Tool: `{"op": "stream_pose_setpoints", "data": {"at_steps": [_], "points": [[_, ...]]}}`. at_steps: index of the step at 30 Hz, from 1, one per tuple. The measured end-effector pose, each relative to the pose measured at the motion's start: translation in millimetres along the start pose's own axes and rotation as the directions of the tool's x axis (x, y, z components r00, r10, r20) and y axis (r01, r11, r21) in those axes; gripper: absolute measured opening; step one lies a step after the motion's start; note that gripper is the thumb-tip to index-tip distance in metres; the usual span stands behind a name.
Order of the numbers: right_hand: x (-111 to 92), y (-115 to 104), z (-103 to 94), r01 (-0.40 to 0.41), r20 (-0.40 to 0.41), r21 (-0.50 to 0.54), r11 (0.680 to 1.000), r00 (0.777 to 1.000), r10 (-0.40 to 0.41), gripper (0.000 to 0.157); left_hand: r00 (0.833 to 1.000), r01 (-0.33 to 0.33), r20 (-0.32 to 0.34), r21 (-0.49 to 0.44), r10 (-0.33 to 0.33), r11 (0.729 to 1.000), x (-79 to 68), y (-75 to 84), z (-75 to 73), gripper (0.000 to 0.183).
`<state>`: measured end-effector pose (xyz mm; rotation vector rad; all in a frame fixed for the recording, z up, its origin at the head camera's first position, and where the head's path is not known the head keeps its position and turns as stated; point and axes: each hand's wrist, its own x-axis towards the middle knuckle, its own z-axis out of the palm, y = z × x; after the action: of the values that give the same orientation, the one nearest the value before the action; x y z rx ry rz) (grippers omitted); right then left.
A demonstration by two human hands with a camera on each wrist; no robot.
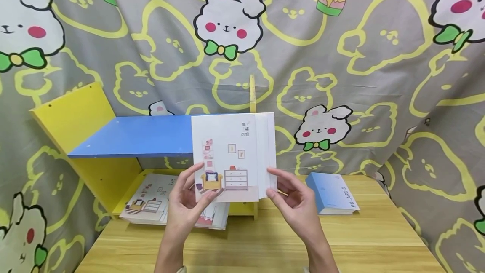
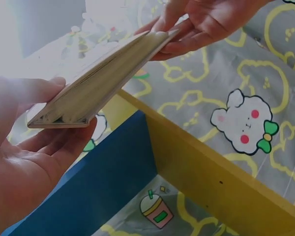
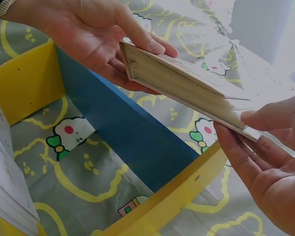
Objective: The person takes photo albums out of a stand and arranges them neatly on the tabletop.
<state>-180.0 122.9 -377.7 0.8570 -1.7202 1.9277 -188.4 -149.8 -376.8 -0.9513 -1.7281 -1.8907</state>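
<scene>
A white book (image 1: 227, 138) with a drawn armchair and dresser on its cover is held up in front of the shelf, between both hands. My left hand (image 1: 187, 201) pinches its left edge, thumb on the front and fingers behind. At the other side my right hand (image 1: 297, 199) holds the right edge between thumb and fingers, where the front cover and some leaves stand slightly apart. In the left wrist view the thick page block of the book (image 2: 98, 78) faces the camera. From the right wrist, the book (image 3: 182, 83) appears tilted, gripped at both ends.
Behind stands a yellow shelf unit (image 1: 92, 180) with a blue board (image 1: 132, 136). Books (image 1: 151, 193), one with a matching cover, lie at its bottom left. A blue POLAROID book (image 1: 333, 193) lies on the wooden table (image 1: 280, 243) at right. A patterned curtain (image 1: 303, 75) surrounds everything.
</scene>
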Motion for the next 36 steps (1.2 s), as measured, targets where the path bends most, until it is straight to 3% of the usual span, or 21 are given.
{"op": "stream_pose_setpoints", "data": {"at_steps": [10,21,28,36], "points": [[-1,-4,-8.2,-0.020,-0.023,-0.012,1.000,1.000,0.019,0.048,0.999,-0.042,0.003,-0.004,0.042,0.999,2.9,-4.6,9.4,0.070],[-2,-4,-20.2,-0.008,-0.033,-0.026,1.000,0.999,0.007,0.048,1.000,-0.019,0.000,-0.044,0.019,0.999,6.8,-7.0,22.7,0.069],[-1,-6,-28.0,-0.015,-0.043,-0.021,1.000,0.999,0.014,0.049,0.999,-0.053,-0.010,-0.028,0.053,0.998,11.1,-10.8,31.2,0.066],[-1,-6,-36.0,-0.018,-0.053,-0.021,1.000,0.998,0.017,0.049,0.999,-0.046,-0.023,-0.049,0.045,0.998,13.1,-15.6,40.1,0.065]]}}
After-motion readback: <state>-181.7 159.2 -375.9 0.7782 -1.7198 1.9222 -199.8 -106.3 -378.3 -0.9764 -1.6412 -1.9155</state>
